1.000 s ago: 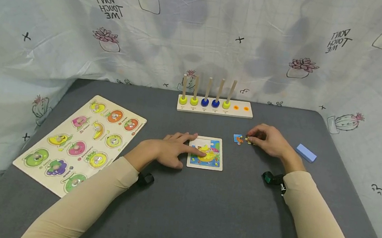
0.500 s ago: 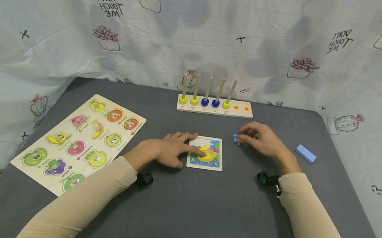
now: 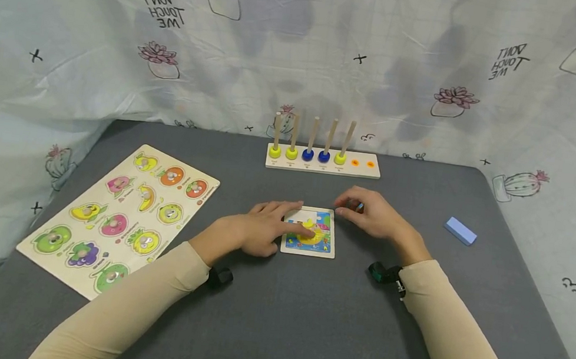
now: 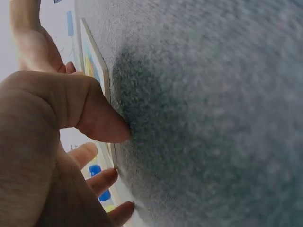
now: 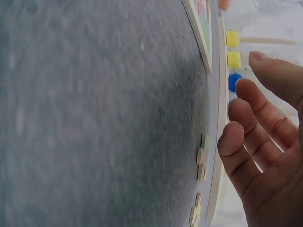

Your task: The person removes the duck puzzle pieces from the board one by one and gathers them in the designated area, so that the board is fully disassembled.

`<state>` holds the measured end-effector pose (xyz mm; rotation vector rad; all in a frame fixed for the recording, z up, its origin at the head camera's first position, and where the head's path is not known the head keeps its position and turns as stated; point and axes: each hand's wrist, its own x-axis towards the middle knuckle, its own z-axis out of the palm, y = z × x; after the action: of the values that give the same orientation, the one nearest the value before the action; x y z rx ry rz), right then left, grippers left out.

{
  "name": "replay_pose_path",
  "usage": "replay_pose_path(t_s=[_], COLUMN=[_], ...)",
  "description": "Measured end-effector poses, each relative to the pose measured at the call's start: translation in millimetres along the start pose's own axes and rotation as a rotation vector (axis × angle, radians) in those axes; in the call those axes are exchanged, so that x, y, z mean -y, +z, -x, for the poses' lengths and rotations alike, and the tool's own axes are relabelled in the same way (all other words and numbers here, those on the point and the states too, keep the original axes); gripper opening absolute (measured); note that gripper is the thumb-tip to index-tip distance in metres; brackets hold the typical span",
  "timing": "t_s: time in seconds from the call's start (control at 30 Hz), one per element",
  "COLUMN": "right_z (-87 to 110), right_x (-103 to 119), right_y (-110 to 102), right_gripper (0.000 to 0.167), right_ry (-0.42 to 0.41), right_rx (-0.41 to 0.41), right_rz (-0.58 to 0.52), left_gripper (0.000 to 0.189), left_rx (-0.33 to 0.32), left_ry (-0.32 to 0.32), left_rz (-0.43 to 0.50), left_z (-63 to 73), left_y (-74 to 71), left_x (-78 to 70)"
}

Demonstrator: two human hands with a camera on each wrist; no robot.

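Observation:
My left hand [image 3: 261, 230] rests on a small framed jigsaw puzzle [image 3: 324, 247], one straight finger lying across its yellow picture. A pale patch shows in the puzzle's upper left. In the left wrist view the thumb [image 4: 104, 120] is down at the frame's edge, and the other fingers spread beyond it. My right hand [image 3: 371, 215] hovers just off the puzzle's right side, fingers loosely bent. The right wrist view shows nothing between its fingertips. Two puzzle pieces, one piece [image 5: 202, 163] and another piece [image 5: 195, 213], lie on the table past this hand, mostly hidden by it in the head view.
A fruit knob board [image 3: 129, 185] lies at the left, partly under the left forearm. A peg stand [image 3: 323, 168] with yellow and blue rings stands at the back. A light blue block [image 3: 460, 230] lies on the right of the grey table [image 3: 291, 334].
My right hand has moved left, from over the puzzle pieces to the puzzle's right edge. The left hand has stayed on the puzzle.

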<state>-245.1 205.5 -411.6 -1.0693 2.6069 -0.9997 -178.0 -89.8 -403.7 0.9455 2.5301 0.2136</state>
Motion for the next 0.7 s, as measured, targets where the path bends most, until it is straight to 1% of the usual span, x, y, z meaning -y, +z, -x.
replay_pose_path(t_s=[0.1, 0.27, 0.33, 0.47, 0.7], right_z=[-2.7, -6.1, -7.4, -10.4, -15.5], right_x=[1.8, 4.9, 6.8, 9.3, 12.0], right_y=[4.3, 9.3, 10.8, 14.0, 18.5], right_gripper=[0.015, 0.017, 0.017, 0.018, 0.018], right_ry=[-0.036, -0.079, -0.085, -0.1, -0.127], right_rx=[0.008, 0.031, 0.051, 0.075, 0.112], right_rz=[0.0, -0.006, -0.01, -0.004, 0.007], left_gripper=[0.078, 0.076, 0.075, 0.076, 0.077], left_rx=[0.004, 0.038, 0.056, 0.067, 0.088], left_ry=[-0.007, -0.018, -0.023, -0.027, -0.035], left_rz=[-0.015, -0.029, -0.039, -0.055, -0.038], left_z=[-2.8, -8.5, -10.1, -12.8, -13.5], left_y=[0.4, -1.4, -1.9, -3.0, -3.5], left_x=[-1.7, -5.5, -6.6, -7.0, -4.9])
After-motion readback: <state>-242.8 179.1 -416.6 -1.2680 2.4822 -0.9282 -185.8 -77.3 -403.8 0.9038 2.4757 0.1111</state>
